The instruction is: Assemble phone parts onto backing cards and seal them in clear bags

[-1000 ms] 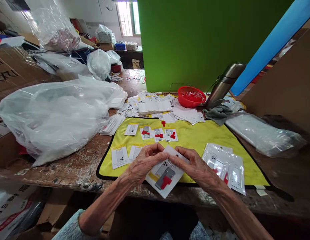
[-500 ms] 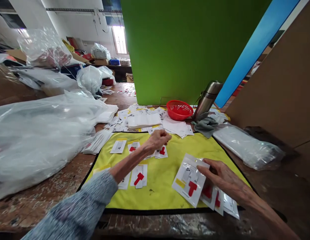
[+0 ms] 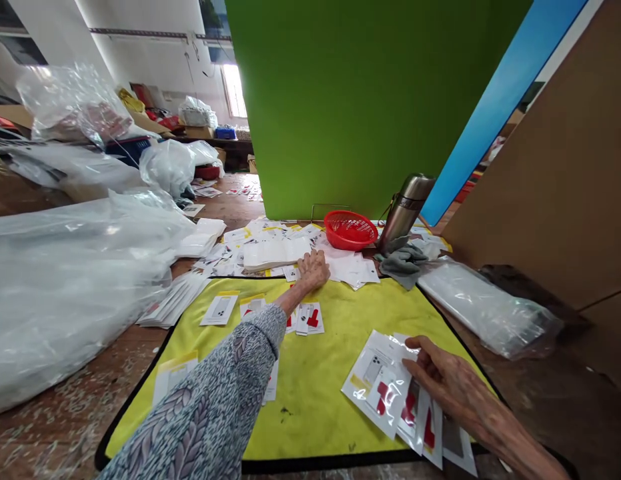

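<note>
My right hand (image 3: 440,373) pinches a fanned bunch of clear plastic packets (image 3: 377,383) over the front right of the yellow mat (image 3: 310,380). Each shows a printed card, some with a red T-shaped piece. At the mat's back edge, my left hand (image 3: 314,268) reaches onto the right end of a stack of white sheets (image 3: 273,253). Its fingers look bent and slightly apart, with the tips partly hidden. Below it, printed cards with a red piece (image 3: 314,318) lie on the mat. Another card (image 3: 220,308) sits farther left, and my left sleeve covers some others.
Behind the mat are scattered cards, a red plastic basket (image 3: 350,230), a steel flask (image 3: 406,213) and a grey cloth (image 3: 403,263). A large plastic bag (image 3: 75,287) fills the left; a clear plastic bundle (image 3: 490,307) lies right. A green panel (image 3: 360,113) stands behind.
My left hand has gone from a fist above the mat to the white stack behind it, fingers loosening. My right hand keeps its packets. The view has shifted slightly.
</note>
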